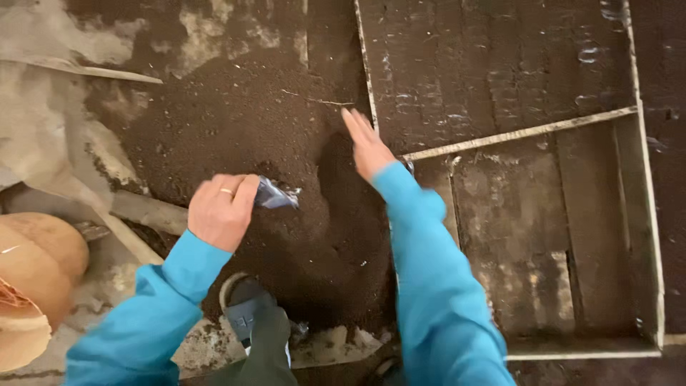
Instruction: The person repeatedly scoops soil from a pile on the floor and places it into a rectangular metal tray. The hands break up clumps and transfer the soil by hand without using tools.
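Where the head camera looked down on the dirt-strewn floor (236, 107), the left hand (221, 211) was curled shut, pinching a small crumpled scrap of bluish plastic film (275, 194) between thumb and fingers, over the near edge of the heap of dark soil (286, 236). The scrap looked light, limp and rather slick, so a pinch at its bunched end seemed the surest hold, and it would likely tear if tugged hard. The right hand (366, 146) was flat and empty, fingers straight and pressed together, edge-down at the soil beside the left rail of a pale-edged wooden frame (514, 134). Its palm was turned away; motion blurred the fingertips. The part of the scrap inside the fist was hidden. The tan sack (32, 271) at the left edge and the shoe (246, 307) below were cut off.
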